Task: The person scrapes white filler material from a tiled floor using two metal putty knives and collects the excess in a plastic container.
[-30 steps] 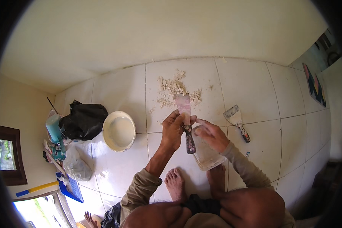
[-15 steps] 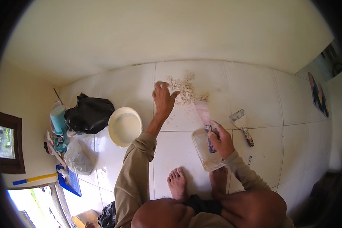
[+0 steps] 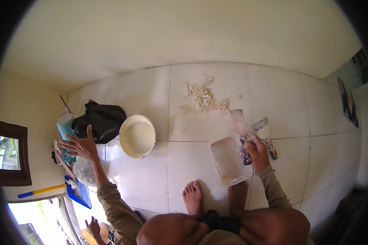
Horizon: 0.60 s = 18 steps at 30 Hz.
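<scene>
The right grip clasps a scraper by its handle, at the right edge of a tray on the tiled floor; a second scraper lies beside. The left grip, released, fingers spread, is by a black bag and teal jug. Crumbs lie ahead, right of a tub.

A flat-bladed scraper with a pinkish-white metal blade and dark, pale-speckled handle is held tilted, blade pointing forward, well to the right of a crumpled, bulging black plastic bag.
</scene>
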### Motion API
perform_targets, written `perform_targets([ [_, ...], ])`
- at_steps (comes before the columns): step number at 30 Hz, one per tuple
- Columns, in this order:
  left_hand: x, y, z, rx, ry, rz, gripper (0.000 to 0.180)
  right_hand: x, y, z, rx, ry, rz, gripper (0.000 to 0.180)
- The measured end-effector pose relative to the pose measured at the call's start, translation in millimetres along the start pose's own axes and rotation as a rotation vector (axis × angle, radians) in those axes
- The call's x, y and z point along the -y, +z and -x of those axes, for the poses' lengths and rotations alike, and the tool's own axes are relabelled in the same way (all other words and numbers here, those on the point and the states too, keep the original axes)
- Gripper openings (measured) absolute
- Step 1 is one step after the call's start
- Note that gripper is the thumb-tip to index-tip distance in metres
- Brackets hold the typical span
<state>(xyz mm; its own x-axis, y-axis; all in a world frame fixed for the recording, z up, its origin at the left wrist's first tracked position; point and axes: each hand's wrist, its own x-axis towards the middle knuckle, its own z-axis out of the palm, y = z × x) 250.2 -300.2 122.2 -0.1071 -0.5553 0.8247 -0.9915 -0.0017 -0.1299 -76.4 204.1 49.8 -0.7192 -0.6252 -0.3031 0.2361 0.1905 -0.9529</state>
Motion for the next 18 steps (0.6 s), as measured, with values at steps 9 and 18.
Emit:
perform_targets([
  [9, -13.8, 84.5, -13.8, 0.533, -0.239, 0.422, 0.072, 25.9, 23.0, 5.9, 0.024, 0.005, -0.161, 0.046],
  [18, -36.6, 119.8, -145.5, 0.093, -0.119, 0.885, 0.036, 16.8, -4.3, 15.0, -0.017, -0.019, -0.160, 0.046],
])
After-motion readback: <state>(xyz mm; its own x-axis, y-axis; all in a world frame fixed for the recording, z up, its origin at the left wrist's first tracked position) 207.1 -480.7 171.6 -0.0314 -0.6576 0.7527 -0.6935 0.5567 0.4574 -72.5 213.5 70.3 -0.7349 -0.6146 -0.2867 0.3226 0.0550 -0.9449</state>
